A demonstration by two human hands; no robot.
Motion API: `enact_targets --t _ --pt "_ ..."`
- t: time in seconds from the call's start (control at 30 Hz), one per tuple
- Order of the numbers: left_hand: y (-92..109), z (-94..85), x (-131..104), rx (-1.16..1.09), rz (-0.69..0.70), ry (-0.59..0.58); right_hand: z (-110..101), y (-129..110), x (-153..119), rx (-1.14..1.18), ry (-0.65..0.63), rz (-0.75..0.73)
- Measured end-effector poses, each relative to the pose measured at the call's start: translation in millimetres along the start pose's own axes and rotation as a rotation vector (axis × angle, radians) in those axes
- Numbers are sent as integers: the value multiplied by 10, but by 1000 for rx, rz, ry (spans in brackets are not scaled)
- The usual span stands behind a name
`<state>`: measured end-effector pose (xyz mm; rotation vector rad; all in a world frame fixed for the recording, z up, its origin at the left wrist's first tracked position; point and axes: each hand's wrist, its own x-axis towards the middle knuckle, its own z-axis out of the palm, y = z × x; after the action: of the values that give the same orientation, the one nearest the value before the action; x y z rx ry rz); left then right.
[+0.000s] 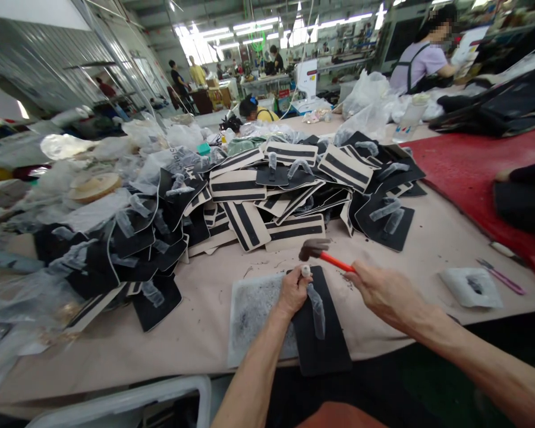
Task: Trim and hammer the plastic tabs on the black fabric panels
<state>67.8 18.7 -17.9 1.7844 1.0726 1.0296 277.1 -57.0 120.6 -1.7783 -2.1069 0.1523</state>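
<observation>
Cluttered desk (200, 333) | left fingers (296, 282) pinching white-topped tool (305, 271), right fingers (362, 276) round hammer (332, 260), head at 1 o'clock | off-centre swing might whack left fingers tbh

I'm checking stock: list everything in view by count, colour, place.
Hammer: one, orange-handled, centre
Tool: one, white-topped, centre
Panel: one, black, partly over board
Board: one, whitish, front
Heaped panels: many, black and cream, centre, left
Pad: one, white, right
Snips: one, pink-handled, beside pad
Sheet: one, red, right
Bottle: one, clear, back right
Bin: one, whitish, front left
Bags: many, clear, left and back
Table: one, tan, centre
Co-workers: several, mixed clothing, background
Rest: too blurred
Left hand: one, gripping tool
Right hand: one, gripping hammer
</observation>
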Motion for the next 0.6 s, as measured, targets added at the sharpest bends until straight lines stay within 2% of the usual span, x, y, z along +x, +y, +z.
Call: enact_targets --t 0.07,0.13,0.23,0.3,0.4,0.43,0.47,0.53,0.6 --pt "-11 3 -6 2 8 0 -19 -14 8 39 145 73" --pt "-19 7 -9 3 1 -2 -12 -17 -2 56 185 99" --pt "-24 10 -8 9 -19 -11 21 13 -30 -20 -9 2" --pt "-20 6 -5 8 -25 -14 33 28 -45 -42 -42 -6" --pt "-1 -6 0 5 -26 -8 47 12 -59 41 150 88" --pt "6 -10 2 4 -28 -9 55 6 -62 61 178 94" --pt "13 -14 4 1 -33 -14 65 6 -63 62 156 83" --pt "27 -22 5 -3 -46 -26 87 36 -59 26 4 48" --pt "43 -30 6 -1 -55 -27 119 116 -57 29 -144 87"
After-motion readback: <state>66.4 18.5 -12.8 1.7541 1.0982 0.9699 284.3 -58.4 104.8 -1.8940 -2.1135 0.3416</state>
